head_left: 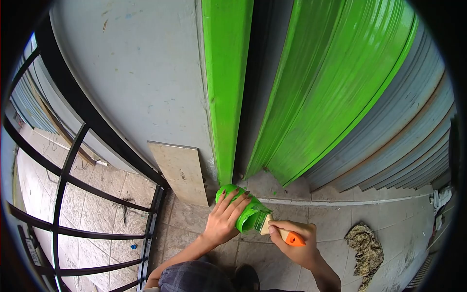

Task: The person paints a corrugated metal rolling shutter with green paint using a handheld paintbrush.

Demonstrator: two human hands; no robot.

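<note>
My left hand point(226, 219) is wrapped round a paint container point(251, 214) smeared with green, its mouth tilted toward my right hand. In my right hand point(302, 243) is a paintbrush point(266, 225) with a pale handle and an orange end. The bristles are at the container's mouth, largely hidden by its paint-covered rim. Just above the container, a green-painted post point(226, 92) runs down to the floor. To its right stands a wide green panel point(335, 92) with a wet-looking shine.
A black metal grille point(61, 180) stands at the left. A board point(179, 170) leans on the grey wall point(136, 73). Grey corrugated shutter metal point(389, 141) lies right of the green panel. A crumpled cloth point(365, 250) rests on the tiled floor point(321, 224).
</note>
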